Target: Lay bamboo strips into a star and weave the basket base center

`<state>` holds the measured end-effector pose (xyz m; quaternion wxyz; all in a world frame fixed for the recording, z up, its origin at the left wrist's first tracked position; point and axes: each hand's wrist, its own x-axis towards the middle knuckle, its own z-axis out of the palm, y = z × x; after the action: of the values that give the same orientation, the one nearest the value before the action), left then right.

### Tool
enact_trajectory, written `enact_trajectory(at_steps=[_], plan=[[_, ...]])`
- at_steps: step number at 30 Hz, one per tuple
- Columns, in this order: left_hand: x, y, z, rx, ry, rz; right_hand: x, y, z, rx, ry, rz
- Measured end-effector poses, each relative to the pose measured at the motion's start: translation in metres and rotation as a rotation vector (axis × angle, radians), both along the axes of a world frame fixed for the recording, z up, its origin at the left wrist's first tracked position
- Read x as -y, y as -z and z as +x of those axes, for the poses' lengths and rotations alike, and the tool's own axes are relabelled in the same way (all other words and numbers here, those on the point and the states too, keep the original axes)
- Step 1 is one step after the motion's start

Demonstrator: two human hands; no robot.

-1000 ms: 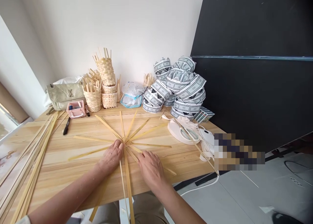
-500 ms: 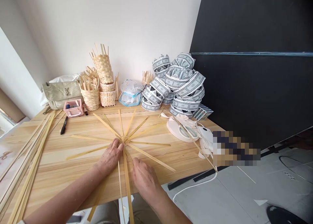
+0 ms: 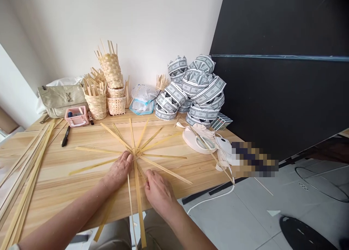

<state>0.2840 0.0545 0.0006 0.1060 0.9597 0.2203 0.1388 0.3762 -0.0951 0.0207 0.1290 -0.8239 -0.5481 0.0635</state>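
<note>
Flat bamboo strips (image 3: 163, 168) lie crossed on the wooden table, spreading like a star from one centre. My left hand (image 3: 121, 168) presses the strips down just left of that crossing, its fingers close together. A thin narrow strip (image 3: 131, 206) runs from beneath its fingertips toward the table's front edge. My right hand (image 3: 159, 190) is closed, knuckles up, to the right and nearer me. Its thumb and forefinger pinch a strip slanting out from the centre; the strip's far end is hidden under the hand. A wider strip (image 3: 139, 210) passes between the hands and overhangs the edge.
Long loose strips (image 3: 32, 181) lie at the left, near a black marker (image 3: 65, 136) and a pink basket (image 3: 77, 116). Woven baskets (image 3: 110, 70), a handbag (image 3: 62, 100) and patterned paper bands (image 3: 203, 93) stand behind. Right are a ribbon roll (image 3: 191, 141) and scissors (image 3: 204, 143).
The whole view has shifted slightly, so the table and things on it appear a little further left and up. Both hands keep nearly the same places at the strips.
</note>
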Motion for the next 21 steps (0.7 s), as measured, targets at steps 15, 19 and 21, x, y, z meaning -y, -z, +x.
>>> enact_trajectory(at_steps=[15, 19, 21], plan=[[0.000, -0.005, -0.004, 0.018, 0.068, 0.034, -0.003, -0.003, 0.017, 0.119, 0.159, -0.031], [-0.001, -0.003, -0.004, 0.025, 0.065, 0.048, -0.003, 0.000, 0.018, 0.137, 0.177, -0.026], [-0.001, -0.002, -0.004, 0.026, 0.061, 0.056, -0.003, 0.001, 0.019, 0.126, 0.169, -0.022]])
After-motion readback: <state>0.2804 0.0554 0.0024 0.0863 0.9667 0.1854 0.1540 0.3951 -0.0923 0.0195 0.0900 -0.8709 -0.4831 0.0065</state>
